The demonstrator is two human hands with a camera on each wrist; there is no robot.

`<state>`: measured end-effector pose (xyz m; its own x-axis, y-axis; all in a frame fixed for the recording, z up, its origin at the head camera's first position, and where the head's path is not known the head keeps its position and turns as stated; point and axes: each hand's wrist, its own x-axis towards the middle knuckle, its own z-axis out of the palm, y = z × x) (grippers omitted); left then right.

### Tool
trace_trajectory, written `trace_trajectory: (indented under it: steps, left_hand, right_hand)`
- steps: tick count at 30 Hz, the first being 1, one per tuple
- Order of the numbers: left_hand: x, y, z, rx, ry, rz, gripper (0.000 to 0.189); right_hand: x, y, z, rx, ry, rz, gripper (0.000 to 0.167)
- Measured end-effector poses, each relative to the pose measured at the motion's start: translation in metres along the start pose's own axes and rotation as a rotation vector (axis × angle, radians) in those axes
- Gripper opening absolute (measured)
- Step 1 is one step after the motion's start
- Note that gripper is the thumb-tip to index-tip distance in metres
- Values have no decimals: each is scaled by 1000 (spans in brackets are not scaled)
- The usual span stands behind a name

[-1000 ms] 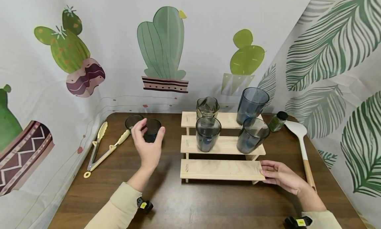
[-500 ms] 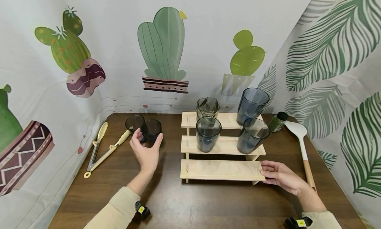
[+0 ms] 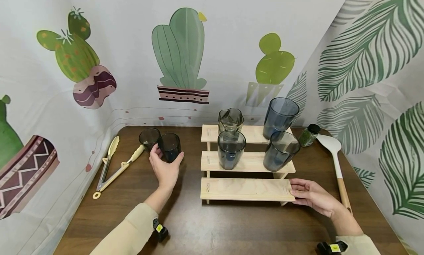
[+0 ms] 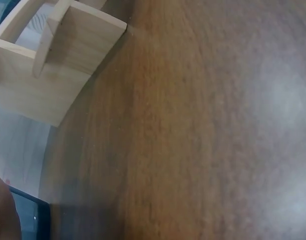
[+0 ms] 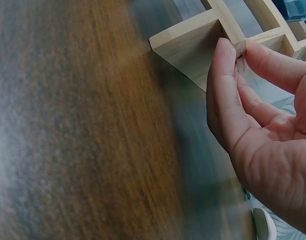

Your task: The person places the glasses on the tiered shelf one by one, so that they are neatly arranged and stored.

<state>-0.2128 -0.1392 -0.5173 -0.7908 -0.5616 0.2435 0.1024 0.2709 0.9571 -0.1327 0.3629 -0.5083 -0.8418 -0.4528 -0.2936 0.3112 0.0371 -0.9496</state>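
Observation:
My left hand [image 3: 165, 170] grips a dark drinking glass [image 3: 170, 142] at the back left, thumb on its right side and fingers on its left. A second dark glass [image 3: 149, 137] stands close beside it on the left. In the left wrist view only part of the thumb [image 4: 4, 212] and the held glass [image 4: 32, 217] show at the lower left corner. My right hand [image 3: 313, 197] pinches the right end of the lowest step of a three-step wooden rack [image 3: 245, 188]. The right wrist view shows the thumb and fingers meeting on that wood edge [image 5: 232, 35].
The rack's middle step bears two bluish glasses [image 3: 232, 152], [image 3: 281, 152]. On its top step stand a wavy glass [image 3: 230, 117] and a tall blue glass [image 3: 281, 113]. Tongs [image 3: 116, 172] lie left; a spice jar [image 3: 309, 135] and a white spatula [image 3: 335, 152] lie right.
My left hand has lowered onto the nearer dark glass, and its fingers and thumb have closed in around the sides. The right hand has stayed on the rack's end.

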Motion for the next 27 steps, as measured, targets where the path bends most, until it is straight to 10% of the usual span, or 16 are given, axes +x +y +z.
trace_trajectory:
  steps: [16,27]
  left_hand:
    - [9,-10,0,125,-2,110,97]
    - [7,-11,-11,96,-137,135,92]
  right_hand:
    - [0,0,0,31,-22,-13,44]
    - [-1,-2,1,42,-26,-10,42]
